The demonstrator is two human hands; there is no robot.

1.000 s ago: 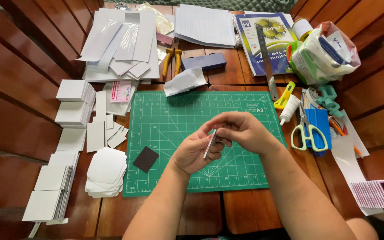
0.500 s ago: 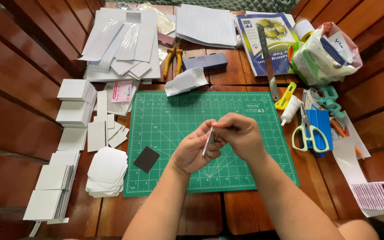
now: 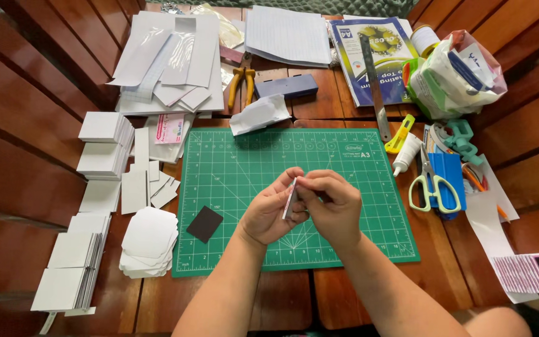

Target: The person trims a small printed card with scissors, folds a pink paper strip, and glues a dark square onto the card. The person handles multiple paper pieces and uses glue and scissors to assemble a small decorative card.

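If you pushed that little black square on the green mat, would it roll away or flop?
The black square looks thin and lies flat on the green mat, so it would probably slide, not roll. Its edges look straight, so it may stay fairly stiff when lifted, though that is hard to tell. Being so small and thin, it is likely very light.

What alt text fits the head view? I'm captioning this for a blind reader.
Two bare hands, left hand and right hand, pinch a small thin white card edge-on above a green gridded cutting mat on a brown wooden table. A small black square piece lies on the mat; stacks of white cards sit at its left.
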